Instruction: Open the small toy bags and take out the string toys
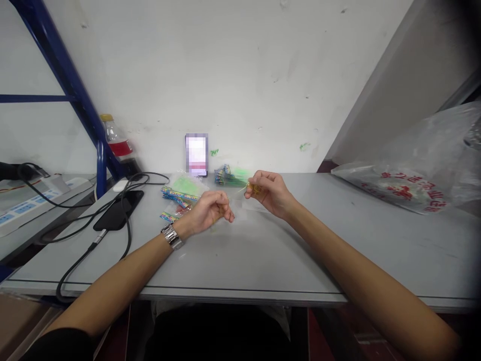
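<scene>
My right hand point(271, 193) is raised a little over the grey table, its fingertips pinched on a thin yellow strand point(243, 190) that looks like a rubber band. To its left, my left hand point(211, 211) has its fingers curled, with a silver watch on the wrist. What the left fingers hold, if anything, is too small to make out. Beside and behind the left hand lie clear packets with green contents and colourful printed strips point(180, 194). Another bundle of such packets point(232, 175) rests behind, between the two hands.
A phone point(196, 154) with a lit screen leans on the wall. At left are a black phone point(119, 210) with cables, a white case point(121, 186), a cola bottle point(119, 145) and a power strip point(41, 200). A plastic bag point(409, 165) with red print stands at right.
</scene>
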The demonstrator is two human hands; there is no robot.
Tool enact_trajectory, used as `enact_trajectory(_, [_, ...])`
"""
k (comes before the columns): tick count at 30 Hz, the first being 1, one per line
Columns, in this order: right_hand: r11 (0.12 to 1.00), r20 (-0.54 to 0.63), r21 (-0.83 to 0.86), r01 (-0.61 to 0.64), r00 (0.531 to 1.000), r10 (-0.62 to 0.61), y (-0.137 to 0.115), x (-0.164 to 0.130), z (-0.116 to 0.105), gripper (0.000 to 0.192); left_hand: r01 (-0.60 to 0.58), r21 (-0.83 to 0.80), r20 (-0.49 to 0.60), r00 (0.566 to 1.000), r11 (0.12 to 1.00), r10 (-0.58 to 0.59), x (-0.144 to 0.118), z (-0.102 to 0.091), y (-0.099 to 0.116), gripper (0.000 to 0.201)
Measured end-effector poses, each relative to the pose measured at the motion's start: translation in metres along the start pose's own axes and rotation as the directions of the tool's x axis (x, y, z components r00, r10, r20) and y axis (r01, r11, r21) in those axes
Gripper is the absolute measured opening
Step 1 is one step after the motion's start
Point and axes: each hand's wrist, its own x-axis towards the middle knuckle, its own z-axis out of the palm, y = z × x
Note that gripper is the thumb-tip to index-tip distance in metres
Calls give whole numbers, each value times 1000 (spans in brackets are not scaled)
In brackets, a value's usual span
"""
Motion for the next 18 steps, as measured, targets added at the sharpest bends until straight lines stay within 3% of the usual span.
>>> enact_trajectory(6, [993, 146, -115, 30, 989, -13, -2, -3, 3, 29, 34, 21, 67, 997, 999, -35, -1, 2, -1, 13])
enact_trajectory(11, [985, 194, -164, 55, 981, -22, -2, -4, 4, 27, 13, 47, 116, 993, 999, -18, -1, 0, -4, 12])
enact_trajectory(14, [973, 219, -212, 95, 975, -47, -2, -4, 3, 20, -23, 160, 121, 993, 987, 3, 0, -2, -6, 19])
enact_trajectory(18, [963, 286, -254, 93, 958, -17, -6, -5, 3, 15, -91, 382, 37, 996, 920, 84, 2, 0, -6, 29])
